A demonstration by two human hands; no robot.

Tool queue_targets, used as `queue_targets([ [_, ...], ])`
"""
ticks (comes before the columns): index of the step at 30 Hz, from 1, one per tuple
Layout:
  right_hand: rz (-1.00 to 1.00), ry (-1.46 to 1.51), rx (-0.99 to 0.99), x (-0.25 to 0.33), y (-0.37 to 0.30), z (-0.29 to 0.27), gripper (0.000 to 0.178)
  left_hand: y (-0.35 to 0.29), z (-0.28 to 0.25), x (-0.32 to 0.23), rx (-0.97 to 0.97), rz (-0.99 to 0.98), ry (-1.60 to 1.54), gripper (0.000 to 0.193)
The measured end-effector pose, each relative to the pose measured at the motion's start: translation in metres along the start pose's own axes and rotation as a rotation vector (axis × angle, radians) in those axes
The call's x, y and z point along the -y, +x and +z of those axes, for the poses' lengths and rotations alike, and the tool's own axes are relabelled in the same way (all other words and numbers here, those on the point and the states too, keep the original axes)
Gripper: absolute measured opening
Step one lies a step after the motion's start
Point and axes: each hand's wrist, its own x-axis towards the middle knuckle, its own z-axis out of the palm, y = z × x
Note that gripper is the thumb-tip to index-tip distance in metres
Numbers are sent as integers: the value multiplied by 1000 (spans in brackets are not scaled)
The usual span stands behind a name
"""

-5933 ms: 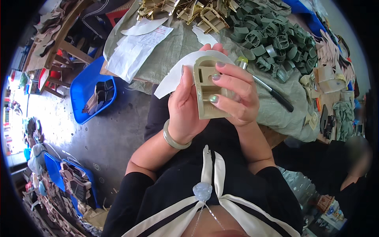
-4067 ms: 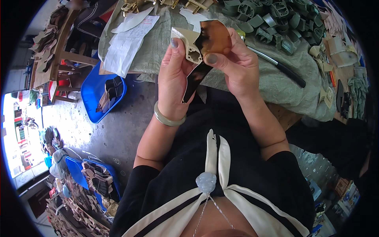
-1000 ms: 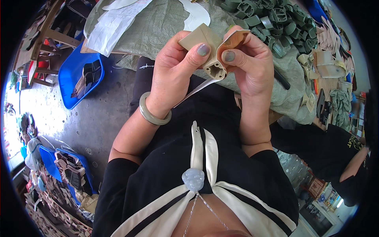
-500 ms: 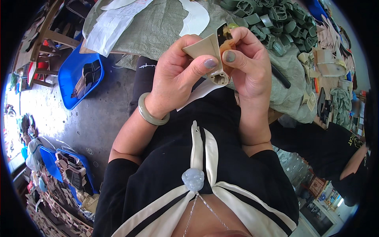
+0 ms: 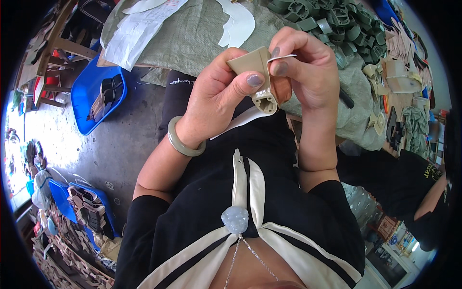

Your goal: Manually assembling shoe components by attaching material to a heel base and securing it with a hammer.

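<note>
Above my lap, my left hand point(image 5: 214, 94) grips a shoe heel point(image 5: 266, 104) wrapped in glossy beige covering material point(image 5: 251, 63). My left thumb presses on its side, and its hollow, ribbed end points down toward me. A flat flap of the covering stands up past my left fingers. At the heel's right side, my right hand point(image 5: 310, 65) pinches the thin upper edge of the covering between thumb and finger. An orange-brown patch shows on the heel beneath that hand. A pale strip point(image 5: 243, 121) lies under the heel, above my dark trousers.
Ahead, a table draped in woven sheeting point(image 5: 202, 33) carries white paper sheets point(image 5: 139, 36), a white cut piece point(image 5: 238, 24) and a pile of green heels point(image 5: 332, 29). A black-handled tool point(image 5: 346, 98) lies at right. Blue bins point(image 5: 79, 103) stand left; another person point(image 5: 390, 183) is at right.
My right hand has shifted up and right, now pulling the covering's edge. The dark, yellowish inner side of the piece has turned out of sight. My left hand keeps its grip.
</note>
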Motion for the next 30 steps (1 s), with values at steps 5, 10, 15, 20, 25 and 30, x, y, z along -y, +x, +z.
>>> queue_targets([
  [5, -230, 56, 61, -11, 4, -2, 14, 0, 2, -4, 0, -14, -10, 20],
  [10, -67, 98, 63, -8, 5, -6, 16, -1, 2, -9, -28, -25, 193, 21],
  [15, 145, 143, -14, -5, 3, -3, 20, -2, -3, -6, -17, -19, 256, 22],
  [20, 279, -245, 160, 9, 10, -15, 11, 2, -9, -10, 43, -35, 575, 23],
  [25, 270, -655, 183, 17, 19, -9, 9, 9, -16, -2, 38, 71, 1004, 24],
  [30, 287, -349, 109, 1, 30, -14, 7, 18, -20, 4, -96, -192, 200, 28],
])
